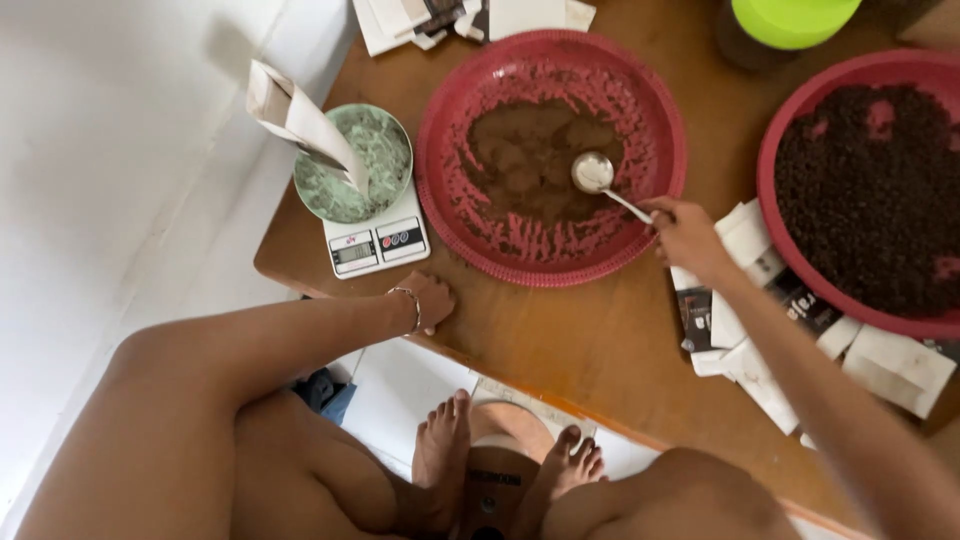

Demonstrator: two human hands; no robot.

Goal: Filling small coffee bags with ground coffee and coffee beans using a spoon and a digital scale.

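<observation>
In the head view, we take the red tray (445, 120) with brown powder as our landmark. Several things are cut off by the frame: a second red tray (775, 190) of dark grains to the right of the landmark loses its right side, a container with a green lid (790, 20) above and right of it loses its top, and the white packets (400, 20) above it show only in part. More paper packets (880, 365) lie below and right of the landmark, partly hidden under the right forearm, so we cannot count them.

Our right hand (685, 235) is at the lower right rim of the landmark. Its fingers are closed around the handle of a metal spoon (597, 177), and the spoon's bowl rests in the brown powder (530, 155) near the middle of the tray.

Our left hand (430, 300) lies on the wooden table (560, 340) just below and left of the landmark. Its fingers are curled under, so we cannot tell if it holds anything. It is near a white kitchen scale (378, 240), which stands just left of the landmark and carries a green bowl (385, 150) with an open paper packet (300, 120) standing tilted in it.
</observation>
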